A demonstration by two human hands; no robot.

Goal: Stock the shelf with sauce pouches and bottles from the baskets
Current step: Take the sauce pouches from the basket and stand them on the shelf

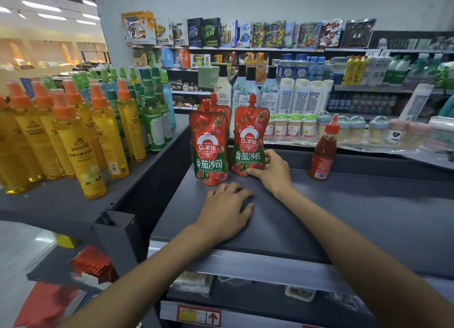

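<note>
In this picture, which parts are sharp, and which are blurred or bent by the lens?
Head view throughout: the right tomato sauce pouch is sharp, its print readable, with glare on the foil; the red packets at lower left are smeared; the edges of the shelf bend near the borders; the ceiling lights are blown out.

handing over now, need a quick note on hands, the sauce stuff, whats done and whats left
Left hand: open, resting flat on the dark grey metal shelf.
Right hand: grips the base of the right red tomato sauce pouch, which is upright.
Done: left red tomato sauce pouch stands beside it, third pouch behind; red squeeze sauce bottle stands further right.
Left: release the pouch and fetch more. Baskets not in view.
</note>
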